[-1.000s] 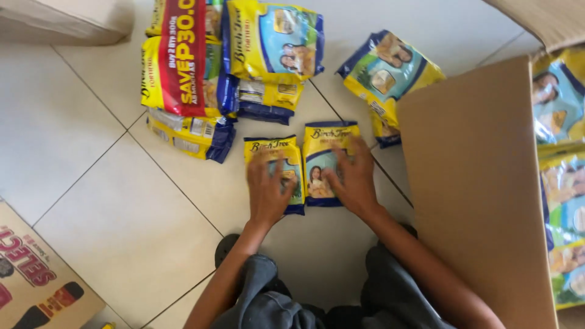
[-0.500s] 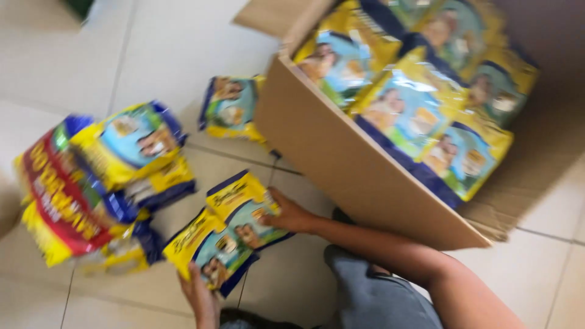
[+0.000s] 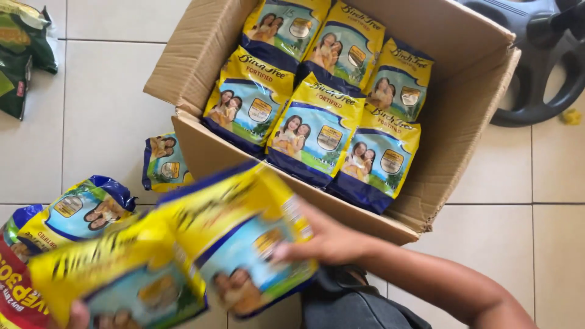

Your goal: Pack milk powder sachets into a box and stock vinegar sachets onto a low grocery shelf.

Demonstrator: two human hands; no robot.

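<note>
At seven o'clock the left hand (image 3: 78,315), barely visible, grips one blurred yellow-and-blue foil pouch (image 3: 116,283). Just beside it, the right hand (image 3: 326,239) clasps another yellow-and-blue pouch (image 3: 244,237). At one o'clock stands the open brown cardboard box (image 3: 469,116), holding matching pouches.

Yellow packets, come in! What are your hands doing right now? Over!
Right hand gripping one blurred yellow packet. Left hand barely in view, under a second packet. Open cardboard box ahead, half-filled with the same packets. Nothing between.
</note>
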